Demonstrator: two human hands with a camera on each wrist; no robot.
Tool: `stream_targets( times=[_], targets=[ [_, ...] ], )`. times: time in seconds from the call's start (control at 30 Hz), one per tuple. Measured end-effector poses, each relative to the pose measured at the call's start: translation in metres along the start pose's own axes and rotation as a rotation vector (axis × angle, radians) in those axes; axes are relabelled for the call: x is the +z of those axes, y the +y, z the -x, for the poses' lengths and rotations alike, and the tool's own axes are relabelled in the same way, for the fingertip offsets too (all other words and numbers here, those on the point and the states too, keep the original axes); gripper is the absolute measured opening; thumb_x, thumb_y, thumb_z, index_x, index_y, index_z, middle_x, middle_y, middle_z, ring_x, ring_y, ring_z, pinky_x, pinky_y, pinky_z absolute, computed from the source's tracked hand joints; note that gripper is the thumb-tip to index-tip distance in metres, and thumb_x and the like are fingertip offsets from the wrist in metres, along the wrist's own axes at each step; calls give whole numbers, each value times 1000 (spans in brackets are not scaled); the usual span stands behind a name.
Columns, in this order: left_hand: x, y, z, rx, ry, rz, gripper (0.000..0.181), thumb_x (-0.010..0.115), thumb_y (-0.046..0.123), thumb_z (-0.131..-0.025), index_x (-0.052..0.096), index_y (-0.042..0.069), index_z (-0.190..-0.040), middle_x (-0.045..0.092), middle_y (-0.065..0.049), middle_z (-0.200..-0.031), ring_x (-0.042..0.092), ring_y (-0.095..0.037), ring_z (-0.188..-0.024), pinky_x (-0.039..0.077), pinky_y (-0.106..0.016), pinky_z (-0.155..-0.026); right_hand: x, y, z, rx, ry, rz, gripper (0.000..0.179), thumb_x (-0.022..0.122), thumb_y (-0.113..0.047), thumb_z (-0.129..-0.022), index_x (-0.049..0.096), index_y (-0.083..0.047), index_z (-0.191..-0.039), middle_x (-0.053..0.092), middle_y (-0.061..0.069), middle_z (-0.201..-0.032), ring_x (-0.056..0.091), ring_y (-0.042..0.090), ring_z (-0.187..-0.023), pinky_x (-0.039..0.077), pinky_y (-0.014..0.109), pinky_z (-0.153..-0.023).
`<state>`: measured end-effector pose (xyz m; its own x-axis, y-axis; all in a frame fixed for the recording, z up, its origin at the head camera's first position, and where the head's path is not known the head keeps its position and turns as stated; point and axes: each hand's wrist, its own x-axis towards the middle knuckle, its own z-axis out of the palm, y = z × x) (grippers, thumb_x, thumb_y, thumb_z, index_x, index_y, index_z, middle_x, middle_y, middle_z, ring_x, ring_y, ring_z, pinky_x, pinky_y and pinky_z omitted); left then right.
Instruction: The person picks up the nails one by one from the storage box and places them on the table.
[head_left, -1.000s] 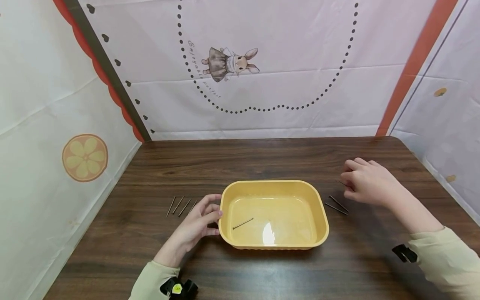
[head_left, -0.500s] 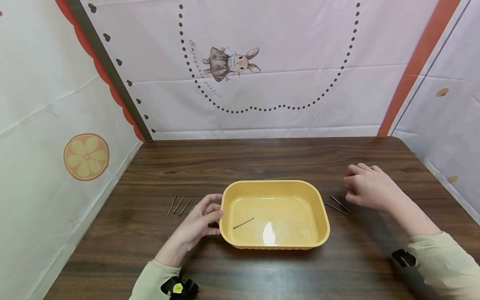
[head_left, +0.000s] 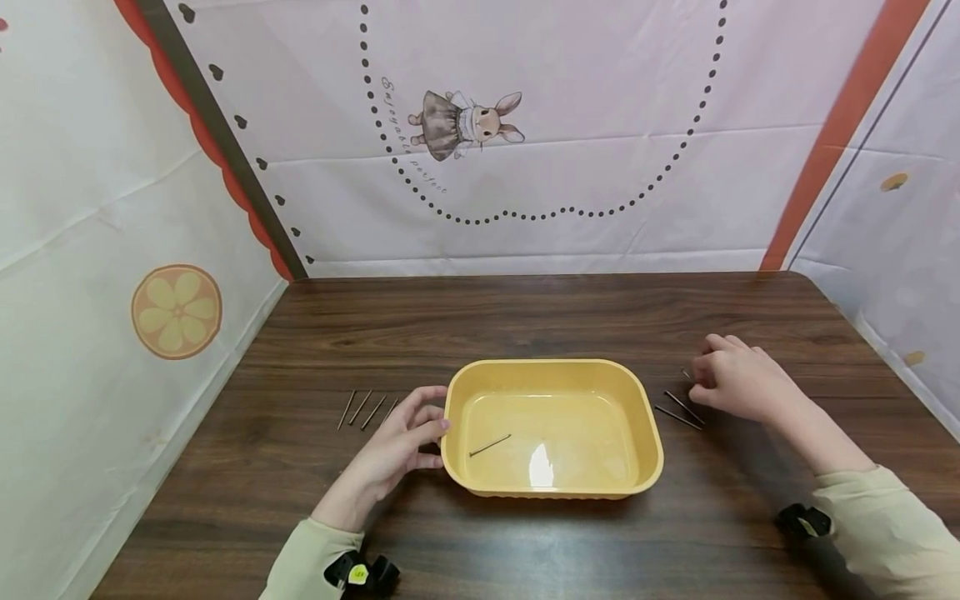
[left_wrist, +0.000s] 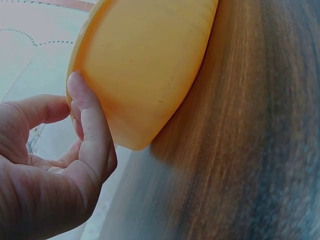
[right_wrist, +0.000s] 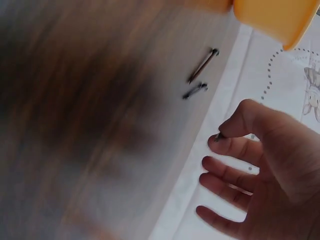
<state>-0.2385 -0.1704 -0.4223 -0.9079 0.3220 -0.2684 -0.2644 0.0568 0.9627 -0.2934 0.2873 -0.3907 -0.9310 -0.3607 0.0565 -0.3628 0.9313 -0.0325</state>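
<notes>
A yellow plastic tub (head_left: pixel 551 371) stands on the table, with a single nail (head_left: pixel 490 445) lying inside toward its left. My left hand (head_left: pixel 401 442) grips the tub's left rim; the left wrist view has its fingertips (left_wrist: pixel 82 87) right at the edge. Off to the right of the tub, my right hand (head_left: pixel 738 383) pinches a nail (right_wrist: pixel 218 136) between thumb and index finger, most of it hidden by the fingers. The other fingers of that hand are spread apart. Two more nails (head_left: pixel 678 417) lie on the table between the right hand and the tub.
Several nails (head_left: pixel 363 410) lie side by side on the table left of the tub, one partly hidden behind the left hand. The dark wood table (head_left: pixel 525 550) meets a printed white cloth (head_left: pixel 600 167) at the back and both sides.
My right hand has come slightly nearer to me and down, still pinching the nail. The left hand stays on the tub's rim. The whole view shifts a little.
</notes>
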Motion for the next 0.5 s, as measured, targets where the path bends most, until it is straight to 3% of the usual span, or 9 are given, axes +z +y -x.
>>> stream_targets(
  times=[0.2,0.5],
  targets=[
    [0,0,0,-3,-2,1,54,58,11,-96,34,13,-144,57,-2,-104,60,-14,-85,56,-26,-63,5,-2,1,40,-43,-37,31,73,-24,-79,49,-22,-60,43,4,-82,44,24,-81,31,38,-63],
    [0,1,1,5,-5,2,54,57,11,-96,34,12,-144,57,-3,-104,60,-14,-84,56,-26,-63,10,-4,0,38,-64,-35,34,73,-24,-79,47,-21,-58,44,3,-81,44,25,-83,36,45,-65]
  ],
)
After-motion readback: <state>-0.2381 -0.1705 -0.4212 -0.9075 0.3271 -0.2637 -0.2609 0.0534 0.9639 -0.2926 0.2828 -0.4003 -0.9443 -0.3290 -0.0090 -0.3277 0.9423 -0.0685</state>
